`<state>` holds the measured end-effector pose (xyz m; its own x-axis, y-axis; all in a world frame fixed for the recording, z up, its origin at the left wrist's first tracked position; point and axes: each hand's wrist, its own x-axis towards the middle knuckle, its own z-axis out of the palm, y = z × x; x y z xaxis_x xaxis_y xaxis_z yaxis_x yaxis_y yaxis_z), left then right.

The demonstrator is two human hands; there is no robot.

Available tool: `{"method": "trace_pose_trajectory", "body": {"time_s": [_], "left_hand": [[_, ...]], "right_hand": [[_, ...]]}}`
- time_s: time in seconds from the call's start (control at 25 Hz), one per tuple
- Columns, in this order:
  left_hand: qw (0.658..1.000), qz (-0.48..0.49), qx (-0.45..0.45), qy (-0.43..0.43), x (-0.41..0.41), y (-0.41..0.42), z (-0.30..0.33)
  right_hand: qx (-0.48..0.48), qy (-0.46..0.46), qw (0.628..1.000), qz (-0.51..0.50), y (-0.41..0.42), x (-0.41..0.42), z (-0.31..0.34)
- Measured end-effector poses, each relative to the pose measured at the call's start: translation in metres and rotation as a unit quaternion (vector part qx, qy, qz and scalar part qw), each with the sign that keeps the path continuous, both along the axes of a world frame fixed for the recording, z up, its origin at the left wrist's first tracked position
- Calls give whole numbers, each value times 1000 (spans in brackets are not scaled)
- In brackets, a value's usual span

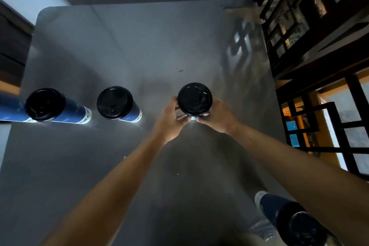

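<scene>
A paper cup with a black lid (194, 99) stands on the steel table (139, 46), right of centre. My left hand (169, 120) holds its lower body from the left and my right hand (217, 117) holds it from the right, with fingers of both curled round it below the lid. Most of the cup's body is hidden under the lid and my fingers. Two more blue cups with black lids stand to the left: one in the middle (115, 103) and one at the far left (46, 105).
A fourth dark blue cup with a black lid (295, 223) stands near the table's front right edge, partly under my right forearm. A dark wooden lattice screen (299, 26) runs along the table's right side. A pale wall lies behind the table.
</scene>
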<state>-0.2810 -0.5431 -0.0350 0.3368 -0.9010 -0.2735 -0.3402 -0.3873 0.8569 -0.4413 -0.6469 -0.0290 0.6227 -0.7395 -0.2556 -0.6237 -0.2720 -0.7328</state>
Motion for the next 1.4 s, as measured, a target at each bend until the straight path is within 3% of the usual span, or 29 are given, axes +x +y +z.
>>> {"method": "trace_pose_trajectory", "body": {"time_s": [0.28,0.4,0.56,0.72,0.96,1.12,1.24,1.4], "left_hand": [[994,-33,89,-61,-1,0,-9],[985,8,151,-89,1,19,-7],[977,27,182,-103,1,66,2],[991,-17,114,-72,-27,116,24],[982,-187,-13,21,-125,165,46],[967,-251,-49,21,-181,184,60],[957,-285,-56,-23,-206,184,62],[967,-243,-57,-39,-247,177,61]], "right_hand": [[71,51,996,17,-4,-3,-6],[167,58,981,-77,-9,-30,14],[151,94,974,-143,7,-90,44],[100,54,973,-199,59,-146,90],[0,10,946,-324,165,-233,138],[36,-55,935,-350,209,-277,132],[104,-127,936,-311,221,-297,113],[30,-110,982,-152,216,-312,82]]}}
